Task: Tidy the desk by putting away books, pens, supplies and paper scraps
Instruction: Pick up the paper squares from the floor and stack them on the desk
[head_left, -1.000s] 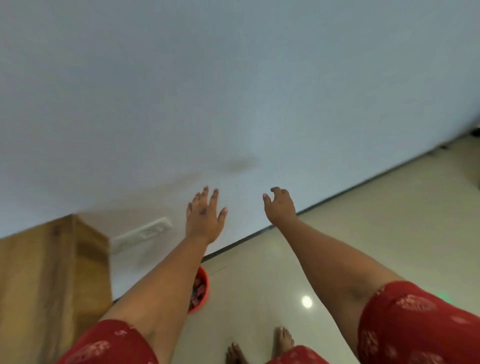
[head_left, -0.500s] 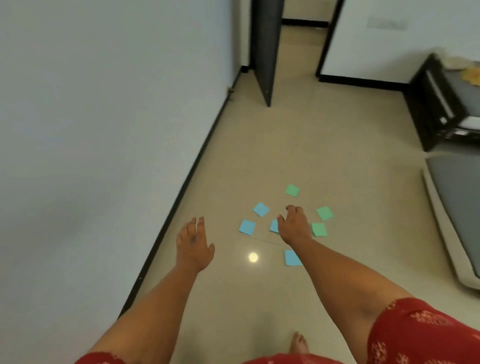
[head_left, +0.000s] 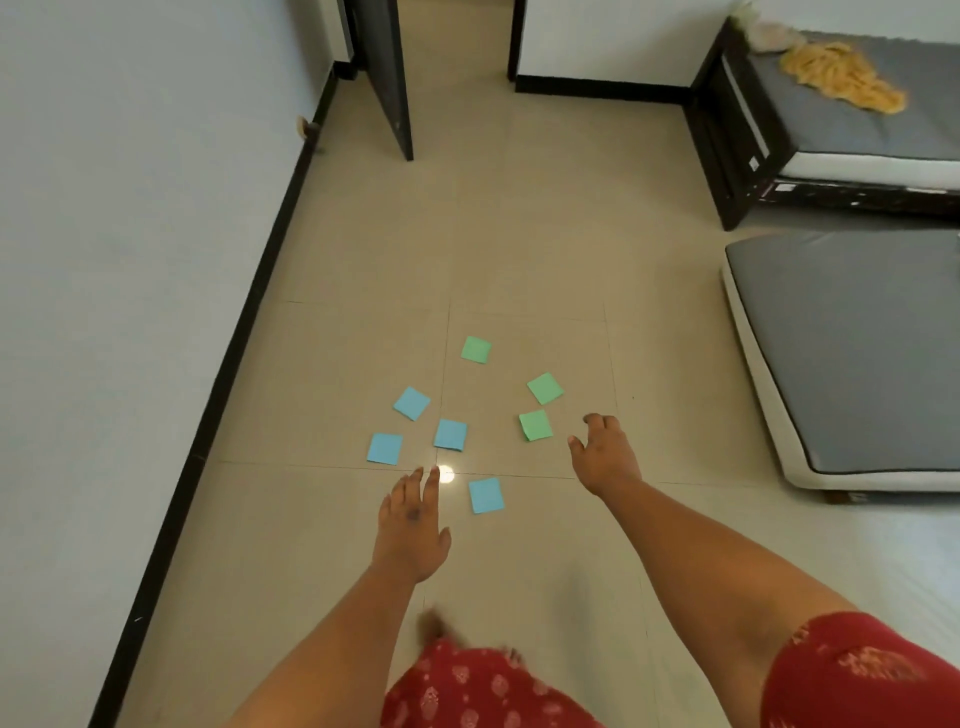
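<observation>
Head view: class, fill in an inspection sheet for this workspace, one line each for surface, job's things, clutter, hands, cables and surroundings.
Surface: beige tiled floor, glossy, with a light reflection near the left hand.
Job's things: four blue paper squares and three green paper squares lying flat and apart on the floor.
Clutter: yellow cloth on the bed.
Hands: left hand open, fingers straight, holding nothing; right hand loosely curled, holding nothing.
Cables: nothing seen.
Surroundings: white wall at left, dark open door, grey mattress on the floor, bed behind it.
</observation>
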